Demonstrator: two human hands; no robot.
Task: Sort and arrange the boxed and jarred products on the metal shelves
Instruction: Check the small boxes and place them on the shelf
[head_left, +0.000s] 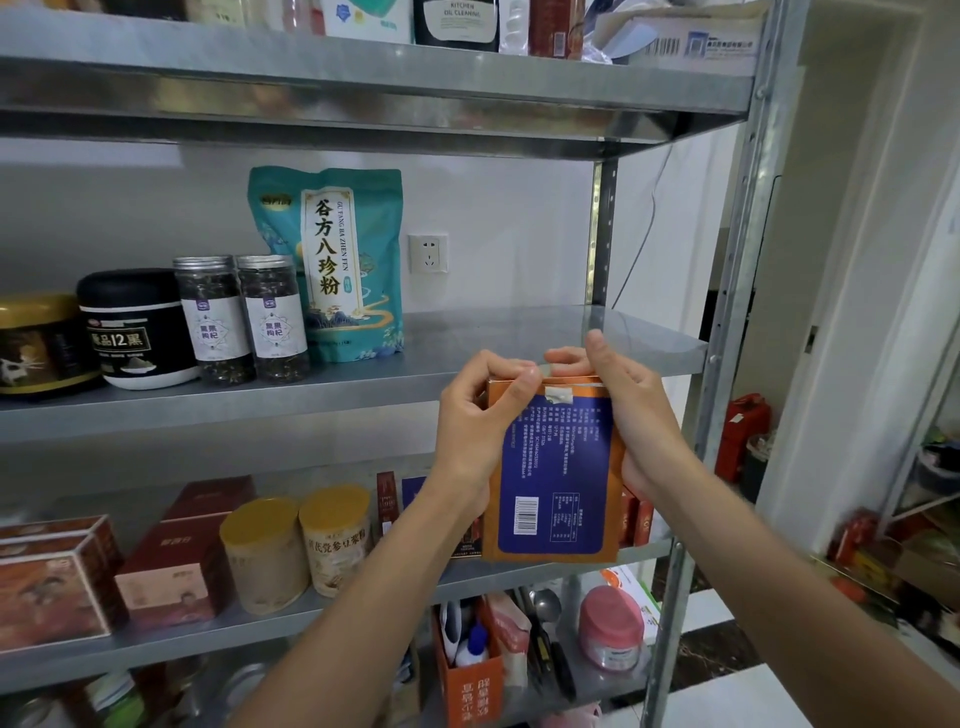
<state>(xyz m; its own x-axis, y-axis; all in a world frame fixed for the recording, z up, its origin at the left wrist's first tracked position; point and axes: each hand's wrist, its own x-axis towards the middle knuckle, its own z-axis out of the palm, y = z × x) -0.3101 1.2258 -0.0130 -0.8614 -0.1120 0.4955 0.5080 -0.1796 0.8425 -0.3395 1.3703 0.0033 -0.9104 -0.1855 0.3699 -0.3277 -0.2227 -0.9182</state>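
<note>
So far we judge the sorting half done: both our left hand (480, 415) and right hand (631, 410) pinch the orange box (558, 478) before the half-bare middle shelf (519, 338), not yet placed.

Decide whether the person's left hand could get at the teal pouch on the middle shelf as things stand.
Probably not at once: the left hand grips the orange and blue box along with the right hand. The way to the teal pouch looks free, with bare shelf before it.
</note>
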